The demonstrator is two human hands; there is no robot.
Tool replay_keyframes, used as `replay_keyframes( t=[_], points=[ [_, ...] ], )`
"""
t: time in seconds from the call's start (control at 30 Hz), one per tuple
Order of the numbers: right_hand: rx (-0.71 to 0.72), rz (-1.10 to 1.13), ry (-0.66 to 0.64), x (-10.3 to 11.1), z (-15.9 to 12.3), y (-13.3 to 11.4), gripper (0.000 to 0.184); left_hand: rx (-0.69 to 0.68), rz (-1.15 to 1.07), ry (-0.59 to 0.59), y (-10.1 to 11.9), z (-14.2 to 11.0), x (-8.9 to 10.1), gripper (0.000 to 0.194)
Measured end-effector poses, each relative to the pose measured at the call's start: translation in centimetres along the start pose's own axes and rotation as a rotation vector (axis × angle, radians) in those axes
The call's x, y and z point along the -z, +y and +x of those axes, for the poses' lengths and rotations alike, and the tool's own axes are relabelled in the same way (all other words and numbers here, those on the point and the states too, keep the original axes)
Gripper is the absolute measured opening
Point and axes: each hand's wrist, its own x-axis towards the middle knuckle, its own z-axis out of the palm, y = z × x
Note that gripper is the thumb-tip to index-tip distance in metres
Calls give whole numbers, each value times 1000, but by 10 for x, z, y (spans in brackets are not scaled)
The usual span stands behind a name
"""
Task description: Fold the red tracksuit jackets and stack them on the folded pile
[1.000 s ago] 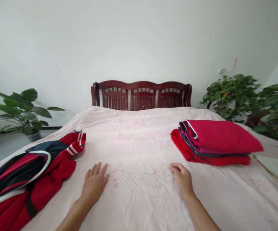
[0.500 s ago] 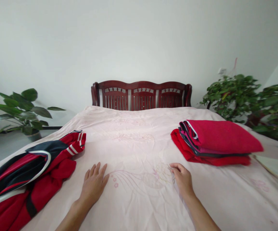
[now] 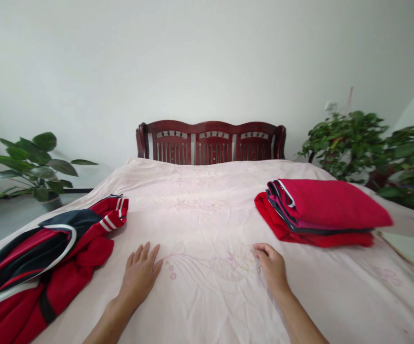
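My left hand (image 3: 141, 267) lies palm down on a pale pink bedsheet (image 3: 192, 229), its fingers stretched and slightly apart. Beside a printed flower on the same sheet rests my right hand (image 3: 271, 266), loosely curled, with thumb and forefinger close together; I see nothing held in it. To the left sprawls a loose red and navy jacket (image 3: 81, 248) with white stripes and piping. A stack of folded clothes (image 3: 335, 205), magenta on top with navy and red layers below, sits beyond my right hand. Neither hand touches the clothes.
A dark reddish wooden backrest (image 3: 212, 141) stands at the far end against a white wall. A potted plant (image 3: 42, 167) is on the left, and leafy plants (image 3: 350, 143) fill the right side. A flat pale object (image 3: 412, 251) lies near the right edge.
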Motion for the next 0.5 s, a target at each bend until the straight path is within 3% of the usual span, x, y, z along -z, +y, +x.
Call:
replay_keyframes(
  t=[0.5],
  points=[
    [-8,-39,-29,-1,2,5,31,1,5,-8,0,0,1,50]
  ],
)
